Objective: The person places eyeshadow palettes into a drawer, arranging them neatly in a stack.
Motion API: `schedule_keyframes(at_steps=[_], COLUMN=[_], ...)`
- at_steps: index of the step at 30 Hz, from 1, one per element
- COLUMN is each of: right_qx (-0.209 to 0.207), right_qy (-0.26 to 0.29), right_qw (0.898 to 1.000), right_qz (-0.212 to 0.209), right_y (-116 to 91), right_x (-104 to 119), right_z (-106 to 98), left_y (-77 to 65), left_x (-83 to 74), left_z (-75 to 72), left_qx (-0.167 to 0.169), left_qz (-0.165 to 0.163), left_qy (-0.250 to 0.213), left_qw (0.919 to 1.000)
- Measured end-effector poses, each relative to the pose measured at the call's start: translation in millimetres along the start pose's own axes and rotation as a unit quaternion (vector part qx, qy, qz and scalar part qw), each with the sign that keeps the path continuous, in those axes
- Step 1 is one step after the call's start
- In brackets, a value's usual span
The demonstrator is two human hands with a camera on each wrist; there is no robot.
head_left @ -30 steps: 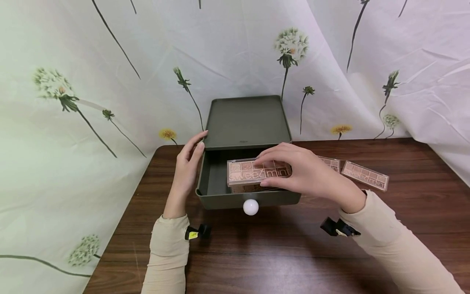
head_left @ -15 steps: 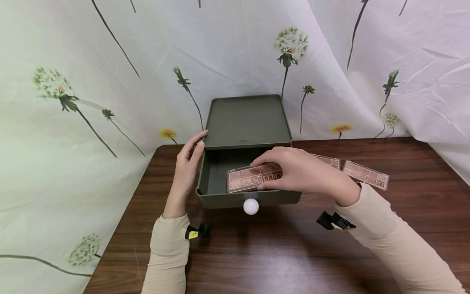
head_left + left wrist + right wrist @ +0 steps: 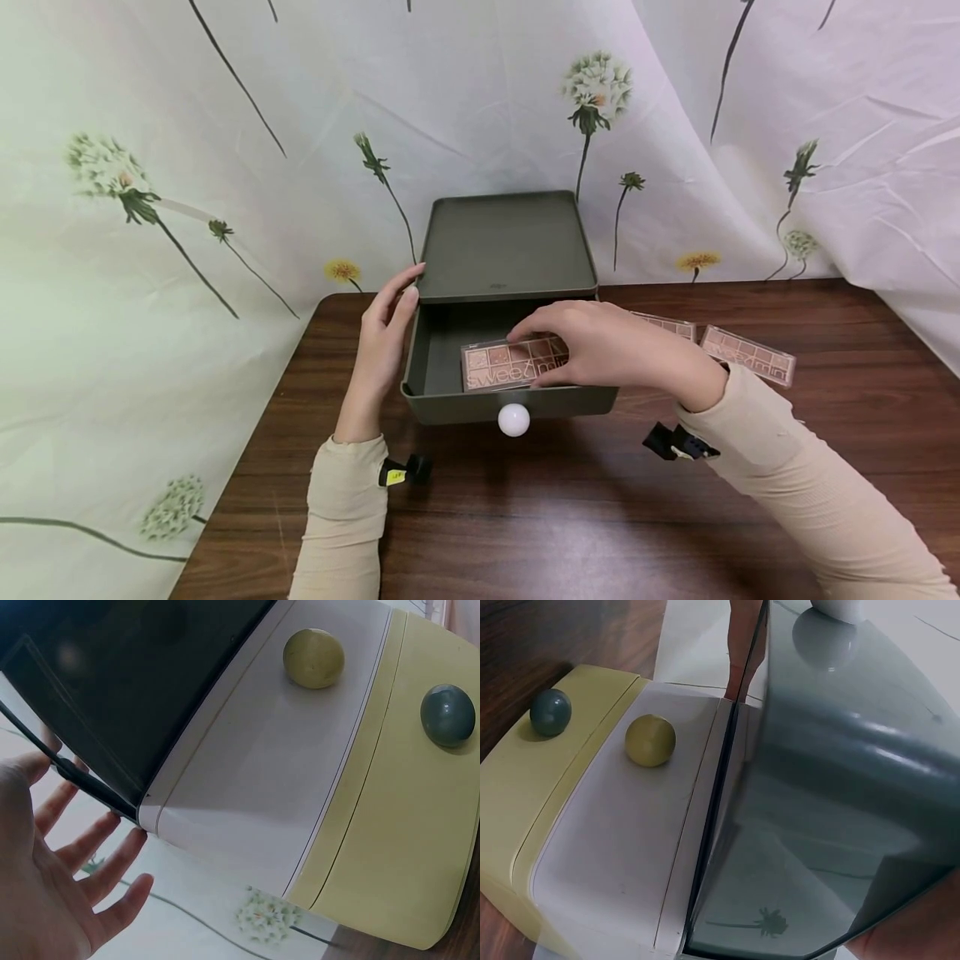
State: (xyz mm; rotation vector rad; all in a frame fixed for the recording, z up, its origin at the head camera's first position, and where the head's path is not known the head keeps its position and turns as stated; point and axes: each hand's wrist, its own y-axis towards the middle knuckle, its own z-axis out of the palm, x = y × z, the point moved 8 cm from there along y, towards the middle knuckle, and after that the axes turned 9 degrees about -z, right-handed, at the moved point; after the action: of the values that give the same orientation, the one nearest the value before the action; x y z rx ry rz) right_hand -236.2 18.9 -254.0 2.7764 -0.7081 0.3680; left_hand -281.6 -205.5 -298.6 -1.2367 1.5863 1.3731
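Note:
A dark green drawer (image 3: 442, 358) with a white knob (image 3: 513, 420) is pulled out of the top of a drawer unit (image 3: 506, 246). Inside it, toward the front right, is a clear-lidded eyeshadow palette (image 3: 487, 367) in pink and brown shades. My right hand (image 3: 607, 346) grips that palette's right part between thumb and curled fingers, covering its right end. My left hand (image 3: 384, 333) touches the unit's left side with fairly straight fingers; in the left wrist view the hand (image 3: 67, 862) has its fingers spread against the dark edge. The right wrist view shows little of the right hand (image 3: 922, 922).
Two more palettes lie on the wooden table (image 3: 480, 533) right of the unit: one (image 3: 667, 327) partly behind my right hand, another (image 3: 750, 354) farther right. Below the green drawer are a pale drawer (image 3: 247, 757) and a yellow drawer (image 3: 397, 810), both pushed in. A flowered cloth (image 3: 480, 108) hangs behind.
My right hand has moved the palette down into the drawer, covering the palette that showed beneath it, and has shifted slightly left. The left hand has kept its place.

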Motion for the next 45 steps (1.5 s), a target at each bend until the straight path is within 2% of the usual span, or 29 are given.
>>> schedule_keyframes(at_steps=[11, 15, 18, 23, 29, 32, 37, 45], right_qx=[-0.002, -0.046, -0.095, -0.176, -0.267, -0.299, -0.329, -0.322], right_qy=[-0.007, 0.009, 0.028, 0.048, 0.057, 0.056, 0.048, 0.036], right_qw=[1.0, 0.999, 0.995, 0.981, 0.952, 0.94, 0.936, 0.946], right_qz=[0.01, 0.004, -0.021, -0.069, -0.142, -0.155, -0.119, -0.029], right_y=[-3.9, -12.8, -23.2, -44.2, -72.3, -87.4, -112.4, -149.2], right_x=[-0.2, -0.1, 2.7, 7.1, 4.0, -4.6, -28.0, -66.6], right_z=[-3.0, -13.3, -24.2, -40.6, -52.3, -53.9, -49.0, -33.0], left_y=[-0.7, -0.9, -0.6, -0.4, -0.7, -0.6, -0.9, -1.3], left_x=[0.0, -0.1, -0.8, -1.5, -0.8, -0.7, -1.4, -2.9], left_z=[-1.4, -1.4, -1.5, -1.9, -2.1, -1.4, 0.1, 0.8], left_qx=[-0.001, -0.001, -0.001, 0.0, -0.001, 0.0, 0.0, -0.003], left_qz=[0.002, 0.002, 0.003, 0.005, 0.003, 0.002, -0.002, -0.007], left_qy=[-0.003, -0.004, -0.004, -0.005, -0.006, -0.006, -0.005, -0.002], left_qw=[1.0, 1.0, 1.0, 1.0, 1.0, 1.0, 1.0, 1.0])
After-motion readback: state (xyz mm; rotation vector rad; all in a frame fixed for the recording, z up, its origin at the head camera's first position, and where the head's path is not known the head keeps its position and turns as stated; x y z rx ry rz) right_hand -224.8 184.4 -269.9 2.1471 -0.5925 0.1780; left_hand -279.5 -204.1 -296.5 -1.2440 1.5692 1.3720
